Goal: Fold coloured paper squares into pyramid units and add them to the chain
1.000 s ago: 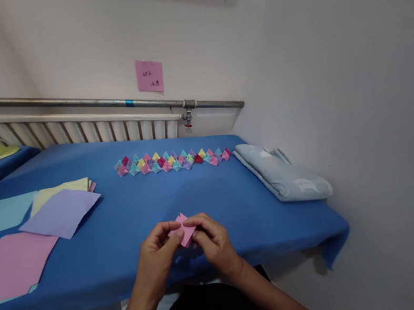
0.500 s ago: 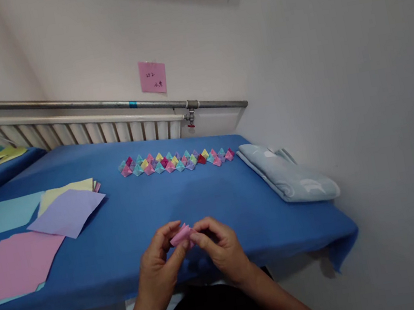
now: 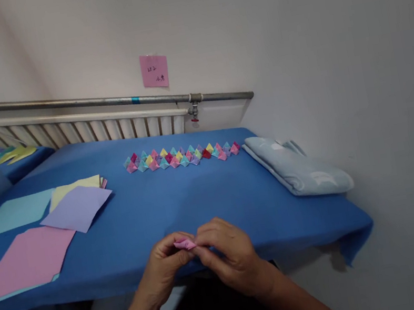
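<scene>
A small piece of folded pink paper (image 3: 184,244) is pinched between my two hands, over the front edge of the blue-covered table (image 3: 139,204). My left hand (image 3: 166,264) grips its left side, thumb below and fingers behind. On its right end, my right hand (image 3: 226,250) closes with thumb and forefinger; the fingers hide part of the paper. Several small folded paper pieces (image 3: 184,161) in pink, blue, yellow, purple and red lie in rows further back on the cloth.
At the left lie pink sheets (image 3: 28,258), a light blue sheet (image 3: 16,211), a purple sheet (image 3: 80,207) and yellow sheets (image 3: 72,189). A folded pale blue blanket (image 3: 301,168) rests at the right. Behind the table are a radiator (image 3: 86,131) and a pipe with a valve (image 3: 194,111).
The folded pink paper now sits lower and looks flatter, with less of it showing. My right hand has turned further over it. The view has shifted slightly.
</scene>
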Available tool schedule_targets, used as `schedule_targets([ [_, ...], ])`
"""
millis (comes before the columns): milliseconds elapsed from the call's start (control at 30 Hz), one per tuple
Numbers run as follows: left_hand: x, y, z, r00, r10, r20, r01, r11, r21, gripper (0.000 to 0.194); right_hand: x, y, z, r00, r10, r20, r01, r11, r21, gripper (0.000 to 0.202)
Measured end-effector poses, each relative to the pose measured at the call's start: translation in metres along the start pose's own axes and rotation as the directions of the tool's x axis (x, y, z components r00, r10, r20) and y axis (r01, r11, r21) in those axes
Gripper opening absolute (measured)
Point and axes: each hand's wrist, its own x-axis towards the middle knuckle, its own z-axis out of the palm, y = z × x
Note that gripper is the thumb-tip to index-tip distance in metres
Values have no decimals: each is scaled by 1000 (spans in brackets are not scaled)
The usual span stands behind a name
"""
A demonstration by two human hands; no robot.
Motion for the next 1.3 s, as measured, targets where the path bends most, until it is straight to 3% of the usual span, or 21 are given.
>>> schedule_targets([
  [133,-1,2,3,999,-47,1,47,996,-69,13,4,-7,1,1000,-22,10,22,999,-28,12],
  [267,-3,3,2,995,-100,-9,98,987,-127,19,9,-14,-1,999,34,31,-35,999,19,8],
  [433,-7,0,-4,973,-185,135,204,969,-143,20,14,-17,-10,974,221,49,-226,957,183,11],
  [567,-10,-2,-5,950,-222,218,267,942,-205,23,12,-14,-11,956,261,132,-285,933,221,10],
  [1000,-16,-6,-11,896,-263,357,321,940,-112,23,7,-11,-14,982,32,189,-38,999,28,8],
  [1300,-20,-5,-12,878,-309,366,364,927,-90,24,6,-12,-15,968,-41,246,62,995,-79,12],
])
